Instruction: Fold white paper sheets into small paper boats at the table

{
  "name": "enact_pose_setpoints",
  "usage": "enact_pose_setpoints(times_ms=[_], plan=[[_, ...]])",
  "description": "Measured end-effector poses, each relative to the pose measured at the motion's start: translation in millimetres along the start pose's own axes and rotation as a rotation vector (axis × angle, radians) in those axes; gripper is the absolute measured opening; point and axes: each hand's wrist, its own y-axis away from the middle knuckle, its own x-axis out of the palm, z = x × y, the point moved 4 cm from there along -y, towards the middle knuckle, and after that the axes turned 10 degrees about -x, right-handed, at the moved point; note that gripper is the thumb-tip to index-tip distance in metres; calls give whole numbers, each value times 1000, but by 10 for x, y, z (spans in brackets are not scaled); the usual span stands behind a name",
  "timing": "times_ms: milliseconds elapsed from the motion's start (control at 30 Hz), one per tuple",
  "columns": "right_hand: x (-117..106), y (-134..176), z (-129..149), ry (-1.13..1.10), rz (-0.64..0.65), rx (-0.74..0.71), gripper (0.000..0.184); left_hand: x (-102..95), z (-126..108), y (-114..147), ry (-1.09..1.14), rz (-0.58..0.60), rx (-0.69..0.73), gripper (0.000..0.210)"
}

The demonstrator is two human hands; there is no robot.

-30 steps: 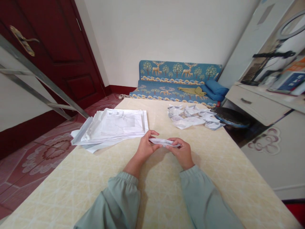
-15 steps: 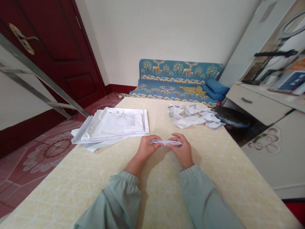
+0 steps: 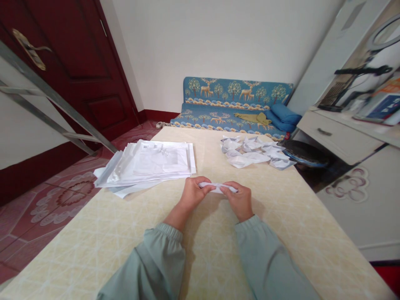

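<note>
Between my hands, just above the table, is a narrow strip of folded white paper (image 3: 218, 188). My left hand (image 3: 193, 193) pinches its left end between thumb and fingers. At the other end my right hand (image 3: 240, 200) grips the paper the same way, with the thumb at the near side. My fingertips hide both ends of the strip. Beyond my right hand lie several folded white paper pieces (image 3: 246, 158) in a loose cluster. To the left of my hands is a stack of white paper sheets (image 3: 156, 162), some printed or written on.
The table (image 3: 206, 258) has a cream patterned cover. Behind its far edge stands a blue bench (image 3: 215, 112) with a deer pattern. A metal ladder (image 3: 56, 100) leans at the left by a dark red door (image 3: 87, 50). A white cabinet (image 3: 359, 175) stands on the right.
The folded paper has tilted, so more of its near face shows. My right fingers have closed down from a raised, spread position. My left hand is nearly still.
</note>
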Motion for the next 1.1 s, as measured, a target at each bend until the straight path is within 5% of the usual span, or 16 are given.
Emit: enact_pose_setpoints(times_ms=[300, 433, 600, 733, 867, 1100], plan=[[3, 34, 61, 3, -64, 28, 21, 59, 36, -18, 288, 9, -117, 26], [57, 42, 97, -65, -63, 84, 26, 47, 100, -56, 551, -31, -183, 44], [228, 65, 138, -178, 184, 78, 22, 1, 164, -82, 678, -144, -212, 30], [347, 113, 117, -243, 340, 97, 21, -42, 141, -77, 622, -191, -173, 28], [371, 127, 86, -222, 316, 87, 20, -13, 76, -56, 486, -127, -115, 26], [373, 131, 121, -10, 311, -47, 26, -4, 6, 19, 326, -231, -24, 25]])
